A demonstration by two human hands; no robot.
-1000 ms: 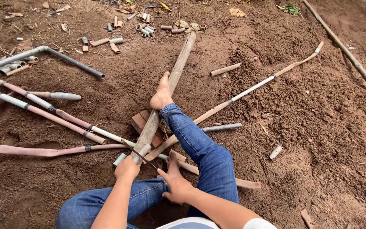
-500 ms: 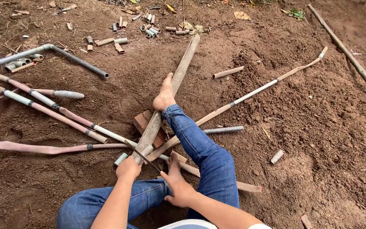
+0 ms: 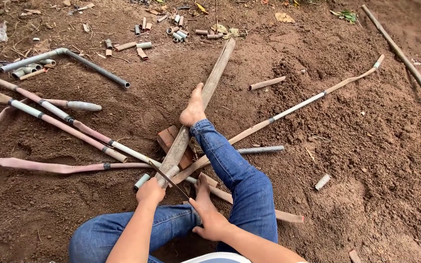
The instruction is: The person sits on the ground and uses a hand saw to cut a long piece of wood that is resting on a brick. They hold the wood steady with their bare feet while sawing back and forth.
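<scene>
From the head camera I see my left hand [image 3: 150, 191] curled tight around the handle of a thin saw blade [image 3: 169, 180], which lies across the near end of the long flattened pipe [image 3: 198, 112]. My right hand [image 3: 209, 214] is spread, fingers pressed on the pipe end just beside the cut. The pipe rests on a brick [image 3: 168, 141] and my bare foot [image 3: 193, 107] pins it farther up. I think the blade sits in a kerf, though it is too thin to tell. Good sawing here means long, level strokes and steady downward pressure.
</scene>
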